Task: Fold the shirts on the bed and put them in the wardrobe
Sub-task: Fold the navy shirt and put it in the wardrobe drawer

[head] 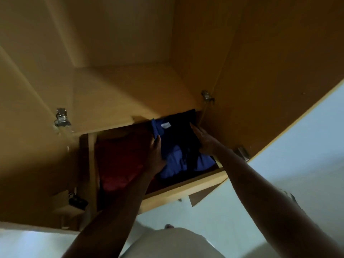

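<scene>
Wardrobe point(121, 94): wooden, doors open, one shelf board across the middle.
Red cloth point(121, 161): lies on the left side of the lower shelf.
Blue shirt point(173, 159): folded, at the right end of the lower shelf, just beside the red cloth, collar label up.
Left hand point(156, 151): grips the shirt's left edge, thumb on top, fingers hidden beneath.
Right hand point(204, 140): flat, fingers straight, resting on the shirt's right side.
Hinges point(62, 118): metal, on the side walls.

Home bedroom: open wooden wardrobe point(121, 86), folded shirts point(173, 161) inside.
</scene>
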